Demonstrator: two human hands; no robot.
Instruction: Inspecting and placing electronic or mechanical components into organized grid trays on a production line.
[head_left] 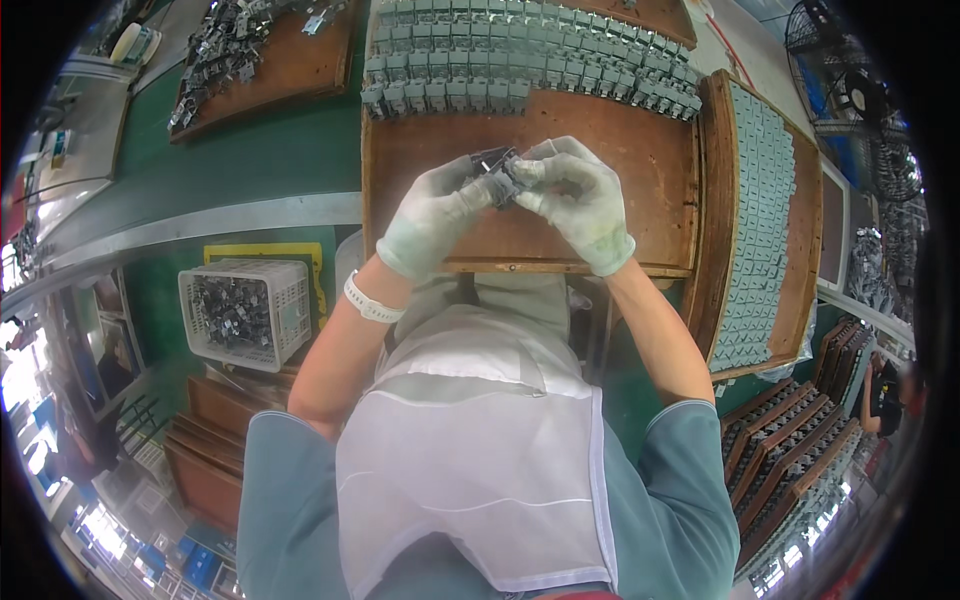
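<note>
Both my hands wear pale gloves and meet over the wooden tray (620, 150) in front of me. Between them is a small grey metal part (503, 178) with a dark, shiny piece at its top; its exact kind is hard to make out. My left hand (432, 218) is closed around its left side. With thumb and fingers, my right hand (582, 200) pinches it from the right. The fingers partly cover the part. Beyond my hands, rows of similar grey metal parts (450, 68) stand in the tray's far half, with bare brown wood nearer to me.
At the far left, a wooden board (290, 85) bears a pile of loose metal parts. A white plastic basket (292, 318) of dark metal pieces stands lower left. On the right is another wooden tray (797, 250) of grey parts. Stacked trays (790, 470) sit lower right.
</note>
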